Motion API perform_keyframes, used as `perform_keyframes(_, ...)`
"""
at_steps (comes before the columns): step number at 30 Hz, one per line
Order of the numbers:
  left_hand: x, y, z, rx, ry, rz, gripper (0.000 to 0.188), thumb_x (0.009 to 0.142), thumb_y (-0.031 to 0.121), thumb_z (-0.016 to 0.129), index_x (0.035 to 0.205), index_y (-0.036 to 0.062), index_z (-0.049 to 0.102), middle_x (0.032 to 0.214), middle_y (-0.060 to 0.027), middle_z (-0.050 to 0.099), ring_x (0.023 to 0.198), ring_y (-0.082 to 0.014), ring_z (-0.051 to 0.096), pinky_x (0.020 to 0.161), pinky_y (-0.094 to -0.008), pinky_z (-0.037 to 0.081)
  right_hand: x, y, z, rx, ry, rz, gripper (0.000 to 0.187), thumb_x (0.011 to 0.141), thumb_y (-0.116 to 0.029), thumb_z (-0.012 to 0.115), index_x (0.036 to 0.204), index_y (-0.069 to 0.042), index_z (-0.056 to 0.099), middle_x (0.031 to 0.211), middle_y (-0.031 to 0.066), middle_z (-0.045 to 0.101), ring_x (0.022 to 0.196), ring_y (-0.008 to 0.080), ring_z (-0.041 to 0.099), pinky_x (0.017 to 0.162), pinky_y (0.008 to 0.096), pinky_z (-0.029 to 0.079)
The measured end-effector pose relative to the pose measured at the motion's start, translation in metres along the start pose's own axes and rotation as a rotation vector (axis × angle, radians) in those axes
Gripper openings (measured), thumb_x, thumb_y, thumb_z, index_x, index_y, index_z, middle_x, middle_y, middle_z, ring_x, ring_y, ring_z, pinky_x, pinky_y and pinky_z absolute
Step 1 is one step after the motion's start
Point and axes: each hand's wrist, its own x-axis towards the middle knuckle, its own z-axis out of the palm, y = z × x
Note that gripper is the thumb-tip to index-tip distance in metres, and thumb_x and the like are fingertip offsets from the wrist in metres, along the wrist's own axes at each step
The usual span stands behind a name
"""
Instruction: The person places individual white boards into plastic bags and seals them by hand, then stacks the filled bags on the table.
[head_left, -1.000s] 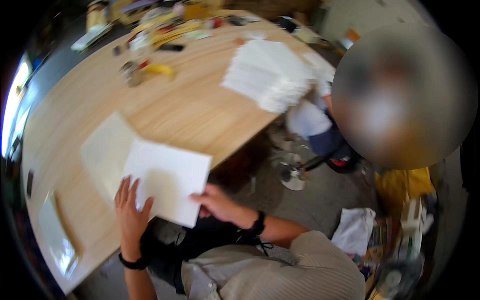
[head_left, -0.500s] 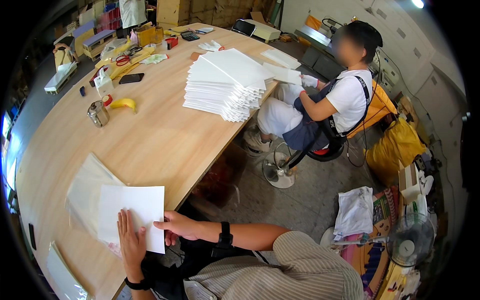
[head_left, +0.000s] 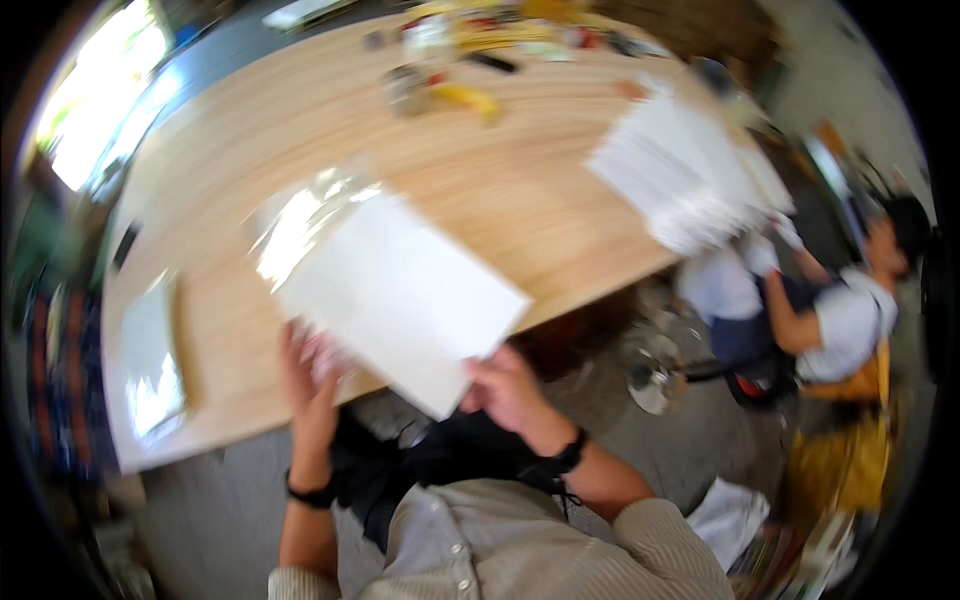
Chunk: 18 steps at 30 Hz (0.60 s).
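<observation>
A white sheet or thin stack of sheets (head_left: 410, 290) lies slanted over the near table edge, its near corner out past the edge. My right hand (head_left: 510, 390) pinches it at the near right side, thumb on top. Under and beyond its far left end is a shiny clear plastic bag (head_left: 300, 235). At the bag's near end, where something pinkish shows, my left hand (head_left: 310, 385) has the film between thumb and fingers; blur hides the exact grip. How far the sheet reaches into the bag, I cannot tell.
Left on the table (head_left: 235, 200) are a glossy wrapped stack (head_left: 152, 360) and a small black object (head_left: 126, 246). Farther off stand a metal canister (head_left: 407, 90) and a banana (head_left: 465, 100). A large white stack (head_left: 680, 170) lies at right, beside a seated person (head_left: 840, 310).
My view has swung left. The sheet has turned and shifted with my right hand still on it. My left hand has gone from lying flat on the sheet to the bag's near end.
</observation>
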Motion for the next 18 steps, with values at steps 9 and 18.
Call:
perform_keyframes(9, -0.010, 0.010, 0.019, -0.527, -0.047, -0.223, 0.077, 0.089, -0.008, 0.055, 0.161, -0.0021, 0.027, 0.153, -0.0188, 0.050, 0.141, -0.0304, 0.050, 0.116, -0.0441, 0.041, -0.021, -0.007, 0.015, 0.008, -0.020, 0.014, 0.033, 0.104, -0.012, 0.061, 0.132, 0.000, 0.051, 0.104, 0.0129, 0.069, 0.063, 0.0192, 0.065, 0.049, 0.0298, 0.052)
perform_keyframes(18, -0.018, -0.012, 0.027, -0.521, 0.046, -0.241, 0.034, 0.108, 0.012, 0.055, 0.137, -0.0060, 0.059, 0.122, -0.0117, 0.072, 0.108, -0.0194, 0.071, 0.097, -0.0346, 0.058, -0.030, -0.001, 0.018, 0.045, 0.021, 0.046, 0.035, 0.104, -0.013, 0.062, 0.134, 0.000, 0.050, 0.104, 0.0131, 0.069, 0.058, 0.0188, 0.064, 0.049, 0.0293, 0.051)
